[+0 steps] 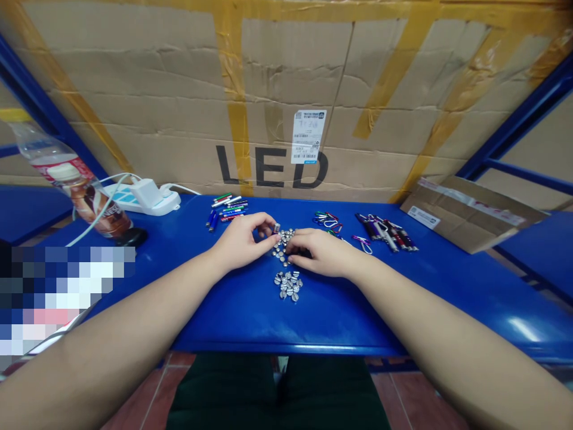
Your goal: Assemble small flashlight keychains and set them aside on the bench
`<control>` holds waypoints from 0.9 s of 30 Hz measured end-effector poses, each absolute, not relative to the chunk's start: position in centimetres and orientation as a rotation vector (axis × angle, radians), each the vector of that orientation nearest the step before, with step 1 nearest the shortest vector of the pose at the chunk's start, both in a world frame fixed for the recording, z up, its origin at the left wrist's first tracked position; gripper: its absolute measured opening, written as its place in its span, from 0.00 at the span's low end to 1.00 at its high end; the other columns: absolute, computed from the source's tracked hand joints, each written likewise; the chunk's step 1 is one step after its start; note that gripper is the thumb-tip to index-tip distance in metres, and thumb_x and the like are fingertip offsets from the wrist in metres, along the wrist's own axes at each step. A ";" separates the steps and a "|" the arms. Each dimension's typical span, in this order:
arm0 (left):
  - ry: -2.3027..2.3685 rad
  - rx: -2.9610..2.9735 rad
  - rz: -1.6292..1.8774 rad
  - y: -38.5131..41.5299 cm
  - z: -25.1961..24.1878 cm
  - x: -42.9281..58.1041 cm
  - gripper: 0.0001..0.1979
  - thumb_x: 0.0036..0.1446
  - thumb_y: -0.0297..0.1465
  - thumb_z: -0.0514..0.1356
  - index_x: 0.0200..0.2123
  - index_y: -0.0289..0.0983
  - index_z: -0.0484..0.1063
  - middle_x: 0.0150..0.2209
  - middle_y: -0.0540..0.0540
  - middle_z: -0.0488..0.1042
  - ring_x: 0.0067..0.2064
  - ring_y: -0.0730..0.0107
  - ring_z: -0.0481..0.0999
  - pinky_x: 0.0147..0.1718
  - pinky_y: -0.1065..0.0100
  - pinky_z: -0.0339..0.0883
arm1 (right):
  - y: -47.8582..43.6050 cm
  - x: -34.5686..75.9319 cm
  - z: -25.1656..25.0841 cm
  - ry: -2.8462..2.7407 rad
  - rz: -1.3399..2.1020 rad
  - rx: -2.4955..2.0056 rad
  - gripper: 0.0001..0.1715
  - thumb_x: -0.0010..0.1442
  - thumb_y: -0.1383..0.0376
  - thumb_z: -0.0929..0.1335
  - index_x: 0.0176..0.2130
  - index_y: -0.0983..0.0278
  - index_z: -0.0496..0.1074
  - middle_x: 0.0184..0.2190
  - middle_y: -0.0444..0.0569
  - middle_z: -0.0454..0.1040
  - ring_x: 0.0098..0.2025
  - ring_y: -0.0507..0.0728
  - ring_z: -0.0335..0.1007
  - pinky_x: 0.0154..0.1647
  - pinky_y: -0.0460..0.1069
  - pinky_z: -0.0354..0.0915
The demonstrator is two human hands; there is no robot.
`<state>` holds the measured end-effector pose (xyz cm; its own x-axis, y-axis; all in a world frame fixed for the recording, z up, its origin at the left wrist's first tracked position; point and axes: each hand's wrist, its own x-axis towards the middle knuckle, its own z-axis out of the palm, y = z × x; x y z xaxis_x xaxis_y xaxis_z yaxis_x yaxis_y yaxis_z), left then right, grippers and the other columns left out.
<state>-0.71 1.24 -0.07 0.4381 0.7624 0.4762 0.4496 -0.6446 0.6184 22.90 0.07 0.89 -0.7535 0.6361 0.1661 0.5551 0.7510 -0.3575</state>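
My left hand is closed in a pinch, with a small silver cylinder-like piece at its fingertips. My right hand reaches into a pile of small round silver pieces that look like button cells; its fingers are curled together, and whatever is between them is hidden. Nearer to me lies a second heap of silver discs, some with a line across the face. Beyond my left hand are several short coloured metal tubes. Past my right hand lie coloured carabiner clips.
Several small penlights with clips lie at the right, before a flat cardboard box. On the left stand drink bottles and a white power strip with cables. A large taped carton walls off the blue table's back.
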 end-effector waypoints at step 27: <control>1.038 2.269 1.042 1.2 -0.2 -0.6 0.11 0.59 0.37 0.66 0.40 0.37 0.75 0.31 0.48 0.79 0.32 0.67 0.78 0.33 0.65 0.72 | 0.2 22.8 0.9 -2.678 0.408 -0.929 0.04 0.66 0.69 0.71 0.42 0.65 0.77 0.41 0.51 0.77 0.43 0.58 0.74 0.48 0.52 0.69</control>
<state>-0.65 1.18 -0.19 0.4362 0.7771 0.4538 0.4503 -0.6251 0.6376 22.79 0.18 0.86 -0.7552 0.6343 0.1655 0.5562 0.7536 -0.3504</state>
